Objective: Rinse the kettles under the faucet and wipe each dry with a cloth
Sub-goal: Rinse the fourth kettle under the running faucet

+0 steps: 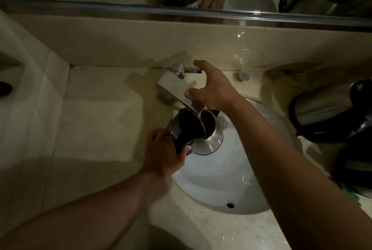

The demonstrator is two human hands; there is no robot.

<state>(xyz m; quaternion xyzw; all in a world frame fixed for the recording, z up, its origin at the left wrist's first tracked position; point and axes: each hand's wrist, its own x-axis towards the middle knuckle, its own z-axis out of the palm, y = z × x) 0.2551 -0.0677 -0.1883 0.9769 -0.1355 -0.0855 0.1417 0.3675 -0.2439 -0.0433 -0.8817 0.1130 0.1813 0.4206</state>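
Steel and black plastic made up the kettle (203, 131), which hung over the white basin (221, 185) with its open mouth just under the spout of the boxy chrome faucet (173, 86). The left hand (165, 153) was clamped on its black handle. The right hand (213, 86), fingers spread apart, reached at the lever just ahead of it, gripping nothing. Best, I judged, to open the flow gently and keep the mouth centred. Two more rounded kettles (330, 112) sat well right of that hand, beside a green cloth (350, 193).
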